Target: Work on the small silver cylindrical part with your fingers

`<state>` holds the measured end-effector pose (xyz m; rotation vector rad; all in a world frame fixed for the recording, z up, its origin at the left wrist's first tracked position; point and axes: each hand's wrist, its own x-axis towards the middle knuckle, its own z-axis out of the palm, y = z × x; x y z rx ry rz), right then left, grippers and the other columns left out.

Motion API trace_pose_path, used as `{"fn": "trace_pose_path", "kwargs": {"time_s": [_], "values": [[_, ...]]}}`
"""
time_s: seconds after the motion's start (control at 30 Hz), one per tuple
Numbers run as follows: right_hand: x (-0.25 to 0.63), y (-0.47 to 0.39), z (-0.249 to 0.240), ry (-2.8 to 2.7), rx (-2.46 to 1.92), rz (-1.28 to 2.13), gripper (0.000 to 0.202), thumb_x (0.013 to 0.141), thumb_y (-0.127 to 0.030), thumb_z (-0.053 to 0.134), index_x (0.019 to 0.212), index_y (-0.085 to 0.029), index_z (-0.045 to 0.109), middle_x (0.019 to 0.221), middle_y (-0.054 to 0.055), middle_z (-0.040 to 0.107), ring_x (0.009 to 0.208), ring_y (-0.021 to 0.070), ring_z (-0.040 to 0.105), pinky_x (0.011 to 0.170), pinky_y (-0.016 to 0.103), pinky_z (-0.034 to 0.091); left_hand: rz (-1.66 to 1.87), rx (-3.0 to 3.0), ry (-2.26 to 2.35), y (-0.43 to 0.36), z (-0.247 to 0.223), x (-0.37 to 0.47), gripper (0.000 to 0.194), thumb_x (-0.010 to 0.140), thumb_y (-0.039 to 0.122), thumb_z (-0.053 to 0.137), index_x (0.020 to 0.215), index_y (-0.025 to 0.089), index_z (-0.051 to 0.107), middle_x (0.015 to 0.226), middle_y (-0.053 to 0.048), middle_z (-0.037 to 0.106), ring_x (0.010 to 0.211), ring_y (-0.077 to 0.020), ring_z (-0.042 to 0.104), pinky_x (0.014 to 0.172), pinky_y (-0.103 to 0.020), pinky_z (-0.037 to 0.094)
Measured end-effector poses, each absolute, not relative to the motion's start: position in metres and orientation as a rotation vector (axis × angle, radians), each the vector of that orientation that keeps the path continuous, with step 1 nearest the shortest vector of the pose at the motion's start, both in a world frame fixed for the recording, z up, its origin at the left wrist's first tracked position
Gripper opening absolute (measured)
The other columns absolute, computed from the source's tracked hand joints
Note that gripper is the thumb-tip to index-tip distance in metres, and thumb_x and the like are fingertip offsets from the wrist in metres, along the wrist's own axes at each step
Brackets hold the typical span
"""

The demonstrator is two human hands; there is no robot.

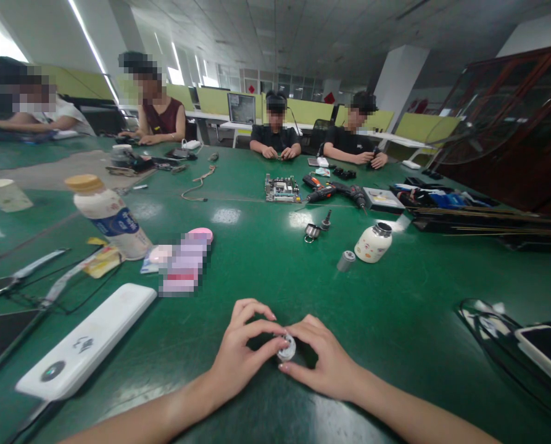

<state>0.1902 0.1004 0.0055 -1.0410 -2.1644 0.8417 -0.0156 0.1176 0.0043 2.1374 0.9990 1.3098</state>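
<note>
Low in the head view, a small round silver part (286, 350) sits between my two hands, over the green table (238, 271). My left hand (242, 345) pinches it with thumb and index finger, its other fingers raised and curved. From the other side, my right hand (326, 354) curls its thumb and fingers around the part's edge. What the part is exactly cannot be made out. Beyond my hands stand a grey cylinder (346, 261) and a cream flask (374, 243) with a dark metal neck. Two small dark metal pieces (311, 232) lie farther off.
A white power bank (90, 342), a milk bottle (111, 216) and a pink-and-purple item (187, 262) are on the left. A phone (550, 348) and cables lie right. Farther back are a circuit board (282, 189), power drills (321, 192) and several people seated around the table.
</note>
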Motion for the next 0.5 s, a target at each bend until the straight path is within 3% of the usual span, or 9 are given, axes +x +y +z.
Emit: {"fn": "trace_pose_path", "kwargs": {"time_s": [0.23,0.4,0.5], "values": [[0.1903,0.1004,0.007,-2.163,-1.029,0.839,0.037,0.081,-0.03,0.075,0.115,-0.025,0.062,0.104,0.001,0.072,0.089,0.0195,0.058,0.081,0.034,0.041,1.28,2.205,0.878,0.1151,0.0065,-0.0152,0.009,0.087,0.029,0.07,0.094,0.029,0.076,0.091,-0.003,0.063,0.096,-0.0206,0.05,0.084,-0.034,0.045],[0.1903,0.1008,0.0048,-2.169,-1.024,0.834,0.034,0.081,-0.028,0.075,0.113,-0.024,0.063,0.106,0.001,0.071,0.09,0.0192,0.058,0.081,0.033,0.042,1.157,2.291,0.827,0.1111,0.0104,-0.0172,0.031,0.093,0.015,0.056,0.114,0.031,0.07,0.104,-0.005,0.064,0.103,-0.0215,0.051,0.091,-0.037,0.044],[0.1903,0.1006,0.0044,-2.167,-1.047,0.807,0.033,0.08,-0.03,0.075,0.11,-0.022,0.064,0.101,0.003,0.071,0.089,0.0202,0.058,0.079,0.034,0.043,1.093,2.278,0.864,0.1093,0.0129,-0.0181,0.035,0.092,0.015,0.053,0.122,0.028,0.065,0.112,-0.007,0.062,0.107,-0.0232,0.05,0.093,-0.039,0.044]]}}
